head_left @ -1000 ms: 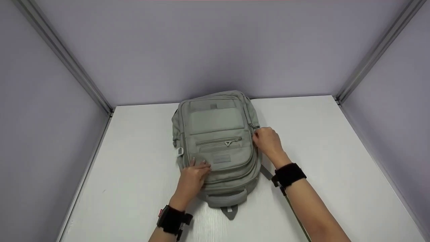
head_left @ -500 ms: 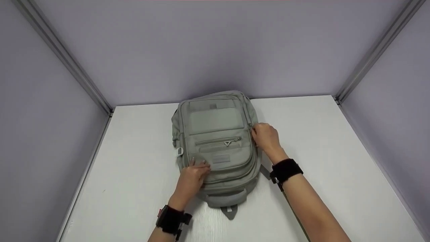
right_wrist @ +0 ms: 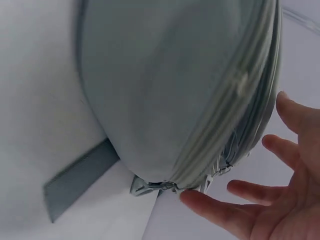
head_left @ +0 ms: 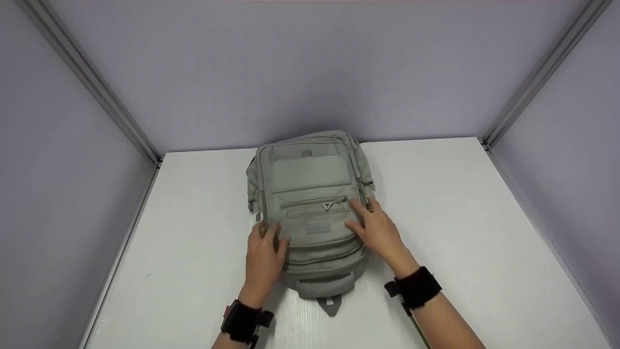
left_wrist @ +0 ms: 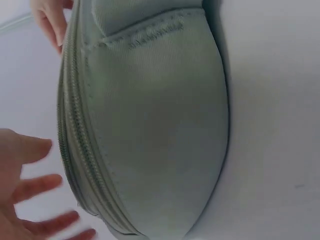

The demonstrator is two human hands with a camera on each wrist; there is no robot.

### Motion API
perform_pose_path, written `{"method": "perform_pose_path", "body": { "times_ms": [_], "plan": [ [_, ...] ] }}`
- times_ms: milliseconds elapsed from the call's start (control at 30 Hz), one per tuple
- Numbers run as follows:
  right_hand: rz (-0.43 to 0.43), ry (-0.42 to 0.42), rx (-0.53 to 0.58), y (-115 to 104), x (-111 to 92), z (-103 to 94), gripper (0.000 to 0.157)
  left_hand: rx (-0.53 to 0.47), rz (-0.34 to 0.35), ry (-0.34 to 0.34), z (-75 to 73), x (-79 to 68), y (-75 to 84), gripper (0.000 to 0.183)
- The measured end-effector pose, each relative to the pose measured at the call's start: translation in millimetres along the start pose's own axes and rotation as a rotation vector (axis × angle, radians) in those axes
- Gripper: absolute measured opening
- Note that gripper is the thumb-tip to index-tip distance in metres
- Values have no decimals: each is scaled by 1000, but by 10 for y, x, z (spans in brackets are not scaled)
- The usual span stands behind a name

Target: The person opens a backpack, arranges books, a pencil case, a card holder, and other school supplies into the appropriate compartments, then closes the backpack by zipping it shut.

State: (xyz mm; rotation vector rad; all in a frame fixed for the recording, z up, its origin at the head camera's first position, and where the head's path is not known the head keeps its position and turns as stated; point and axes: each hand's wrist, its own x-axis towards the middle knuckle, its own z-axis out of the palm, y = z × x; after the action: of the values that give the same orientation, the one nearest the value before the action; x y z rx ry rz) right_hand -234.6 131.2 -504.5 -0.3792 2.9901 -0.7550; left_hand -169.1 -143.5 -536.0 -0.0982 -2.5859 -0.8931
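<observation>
A grey-green backpack (head_left: 312,173) lies front side up in the head view, its top handle (head_left: 326,286) towards me. My left hand (head_left: 263,259) is at its lower left edge, fingers spread; in the left wrist view they hover just off the zips (left_wrist: 80,120). My right hand (head_left: 380,235) is over the right edge with fingers apart. Seen from the right wrist, the fingertips (right_wrist: 192,197) of that hand are near the zip pulls (right_wrist: 200,182), and a gap shows along the zip. Neither hand grips anything. Whether any fingertip touches the fabric, I cannot tell.
The white table (head_left: 193,218) extends on both sides of the backpack. Grey panels (head_left: 310,63) close off the back and both sides. A loose strap (right_wrist: 80,175) sticks out from under the backpack's right side.
My right hand has let go at the right-side zip, moved towards me and spread its fingers. My left hand has slid left from the front panel to the left edge. The backpack has hardly moved.
</observation>
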Motion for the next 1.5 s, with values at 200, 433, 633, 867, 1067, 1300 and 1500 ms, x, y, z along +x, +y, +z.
{"method": "perform_pose_path", "body": {
  "times_ms": [200,433,633,867,1067,1300,1500],
  "plan": [
    [62,-88,37,-14,-131,113,62,-32,-147,-249,-21,-12,-36,53],
    [79,-107,42,3,-107,149,60,-96,-147,-352,-22,104,-137,52],
    [86,-168,32,48,-2,121,60,-103,-148,-372,39,210,-168,53],
    [72,-210,9,110,186,70,60,-104,-154,-378,134,342,-163,53],
    [61,-212,-8,148,301,67,61,-108,-162,-395,182,456,-176,54],
    [76,-215,-11,173,341,56,60,-103,-146,-387,219,514,-171,53],
    [70,-193,-5,178,334,57,61,-89,-138,-371,221,515,-167,53]
  ]
}}
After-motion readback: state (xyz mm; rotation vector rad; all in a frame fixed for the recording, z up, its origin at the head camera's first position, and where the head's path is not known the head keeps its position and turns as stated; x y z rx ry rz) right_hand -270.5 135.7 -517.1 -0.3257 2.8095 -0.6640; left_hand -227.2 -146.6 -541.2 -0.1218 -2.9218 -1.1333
